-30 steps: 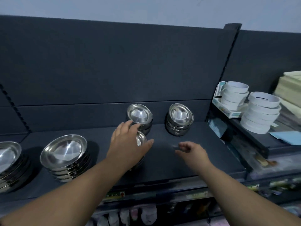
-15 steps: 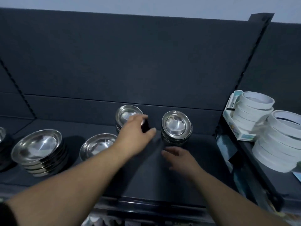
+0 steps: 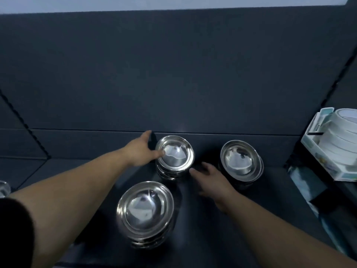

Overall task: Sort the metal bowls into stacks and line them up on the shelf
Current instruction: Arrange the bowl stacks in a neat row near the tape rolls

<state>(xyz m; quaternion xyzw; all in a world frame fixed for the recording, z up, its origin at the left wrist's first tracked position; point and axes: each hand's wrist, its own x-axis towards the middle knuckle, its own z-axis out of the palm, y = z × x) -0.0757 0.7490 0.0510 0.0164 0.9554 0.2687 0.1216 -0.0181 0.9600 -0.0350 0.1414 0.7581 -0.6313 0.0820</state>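
A: You stand at a dark shelf (image 3: 222, 238) with a dark back wall. Where are the bowls?

B: Three stacks. The middle stack (image 3: 174, 156) and the right stack (image 3: 240, 160) sit far back. The near stack (image 3: 144, 212) is closest to you.

A: And your hands?

B: Your left hand (image 3: 140, 149) is spread wide, thumb on the middle stack's left rim. Your right hand (image 3: 211, 177) lies flat, fingers loosely open, fingertips just beside that stack. White bowls (image 3: 336, 132) sit far right.

1. No text, label, brand or number can be read anywhere in the head view.
2. The pale box (image 3: 326, 161) at the right shows printing, but it is too blurred to read.
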